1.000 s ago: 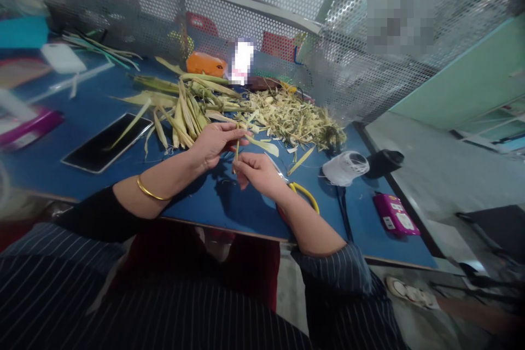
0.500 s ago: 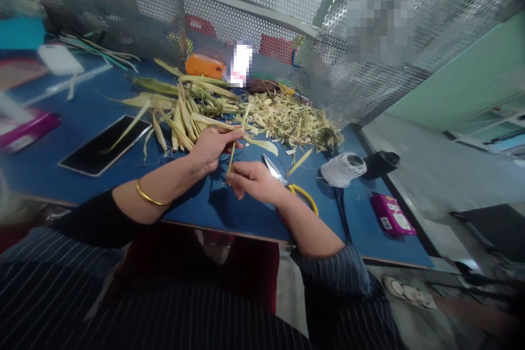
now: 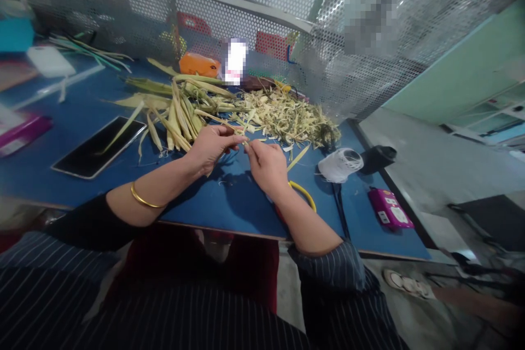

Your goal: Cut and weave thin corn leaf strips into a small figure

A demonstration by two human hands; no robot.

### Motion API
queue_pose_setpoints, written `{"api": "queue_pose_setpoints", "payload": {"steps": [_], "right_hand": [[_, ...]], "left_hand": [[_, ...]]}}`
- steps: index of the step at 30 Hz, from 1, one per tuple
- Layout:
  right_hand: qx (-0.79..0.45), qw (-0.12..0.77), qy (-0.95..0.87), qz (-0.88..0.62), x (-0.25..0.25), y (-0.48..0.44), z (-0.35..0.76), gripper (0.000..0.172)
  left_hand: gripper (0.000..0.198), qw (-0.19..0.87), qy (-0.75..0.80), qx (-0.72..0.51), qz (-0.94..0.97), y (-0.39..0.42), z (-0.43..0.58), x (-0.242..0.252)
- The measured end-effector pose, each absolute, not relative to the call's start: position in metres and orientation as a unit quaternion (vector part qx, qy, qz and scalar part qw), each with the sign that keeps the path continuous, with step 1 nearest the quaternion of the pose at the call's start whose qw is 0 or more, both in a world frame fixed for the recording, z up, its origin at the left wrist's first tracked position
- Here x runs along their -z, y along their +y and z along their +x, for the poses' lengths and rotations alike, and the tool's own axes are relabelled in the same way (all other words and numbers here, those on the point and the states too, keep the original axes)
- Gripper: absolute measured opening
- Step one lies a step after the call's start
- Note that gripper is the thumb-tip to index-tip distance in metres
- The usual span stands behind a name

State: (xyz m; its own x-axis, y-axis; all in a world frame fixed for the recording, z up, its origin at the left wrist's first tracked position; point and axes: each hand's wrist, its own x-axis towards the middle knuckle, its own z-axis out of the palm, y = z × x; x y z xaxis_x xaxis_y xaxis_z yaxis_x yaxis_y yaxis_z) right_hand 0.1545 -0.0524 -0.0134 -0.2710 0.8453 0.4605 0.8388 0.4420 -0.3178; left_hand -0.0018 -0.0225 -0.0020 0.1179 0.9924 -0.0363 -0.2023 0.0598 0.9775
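Observation:
My left hand [image 3: 214,146] pinches a pale corn husk strip [image 3: 241,132] between thumb and fingers above the table. Meeting it fingertip to fingertip, my right hand [image 3: 268,167] is closed on the same strip's near side; its fingers partly hide the piece. Whole corn husks [image 3: 180,112] lie in a bunch just beyond my left hand. A heap of shredded husk [image 3: 287,115] spreads behind my right hand. Under my right wrist are scissors with a yellow handle [image 3: 305,195], their blades covered by the hand.
A dark tablet-like slab [image 3: 88,156] with a husk strip across it lies left on the blue table [image 3: 241,213]. To the right are a white thread spool [image 3: 341,165], a black spool [image 3: 379,158] and a purple packet [image 3: 390,209]. A perforated metal screen [image 3: 254,5] stands behind.
My right hand has moved up and away from me, from below the left hand to its fingertips. The strip's long ends no longer show, and the scissor blades are now covered.

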Motion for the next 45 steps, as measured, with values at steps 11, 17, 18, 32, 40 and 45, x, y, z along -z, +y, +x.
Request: {"api": "queue_pose_setpoints", "payload": {"steps": [11, 17, 18, 32, 40, 45], "right_hand": [[-0.220, 0.379, -0.754, -0.489, 0.003, -0.058, 0.157, 0.034], [-0.563, 0.514, -0.449, -0.467, 0.009, -0.040, 0.165, 0.044], [-0.582, 0.520, -0.427, -0.456, 0.010, -0.038, 0.165, 0.043], [-0.442, 0.601, -0.474, -0.468, 0.020, -0.034, 0.161, 0.031], [-0.319, 0.517, -0.579, -0.543, 0.008, -0.038, 0.175, 0.044], [-0.105, 0.497, -0.680, -0.529, -0.005, -0.047, 0.175, 0.033]], "left_hand": [[0.025, 0.616, 0.428, -0.494, 0.439, -0.017, -0.007, 0.005], [0.023, 0.641, 0.403, -0.431, 0.490, -0.018, -0.011, 0.001], [0.025, 0.640, 0.402, -0.420, 0.503, -0.020, -0.009, 0.000], [0.025, 0.567, 0.416, -0.369, 0.608, -0.032, -0.001, 0.001], [0.027, 0.540, 0.423, -0.355, 0.634, -0.031, -0.006, 0.001], [0.028, 0.535, 0.396, -0.327, 0.671, -0.034, -0.008, 0.002]]}}
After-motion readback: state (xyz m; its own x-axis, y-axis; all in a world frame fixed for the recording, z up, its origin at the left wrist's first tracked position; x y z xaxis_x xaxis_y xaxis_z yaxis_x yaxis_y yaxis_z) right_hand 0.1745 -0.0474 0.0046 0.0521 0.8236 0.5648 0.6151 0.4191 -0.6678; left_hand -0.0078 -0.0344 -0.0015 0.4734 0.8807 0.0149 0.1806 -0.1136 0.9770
